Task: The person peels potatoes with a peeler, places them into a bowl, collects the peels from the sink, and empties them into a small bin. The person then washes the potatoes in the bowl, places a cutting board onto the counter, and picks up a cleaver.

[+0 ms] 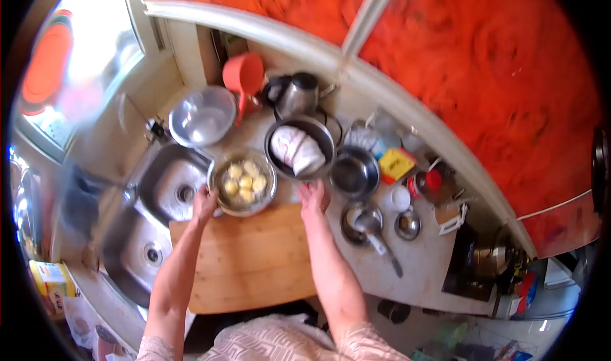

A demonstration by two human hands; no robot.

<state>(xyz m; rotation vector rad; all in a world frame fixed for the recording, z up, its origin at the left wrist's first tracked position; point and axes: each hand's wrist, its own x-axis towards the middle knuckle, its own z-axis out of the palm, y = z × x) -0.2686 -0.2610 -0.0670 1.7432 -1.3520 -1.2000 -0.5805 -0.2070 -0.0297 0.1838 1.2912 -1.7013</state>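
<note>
My left hand [204, 203] is at the lower left rim of a round metal bowl [217, 195], fingers curled against its edge. Several peeled yellow potatoes [247, 183] lie inside the bowl. My right hand [314, 197] is just below a deep metal pot [270, 157], its fingers stretched forward and slightly apart, with nothing visible in them. A white bundle with a printed pattern [296, 150] sits in that pot. Between my forearms lies a wooden cutting board [245, 259], its far edge close to both hands.
A double steel sink [167, 181] is on the left, with a large basin [202, 116] behind it. At the back stand a red dipper [243, 75] and a kettle [299, 97]. On the right are a dark pot [354, 173], a ladle [377, 237] in a bowl, and a red-lidded jar [428, 184].
</note>
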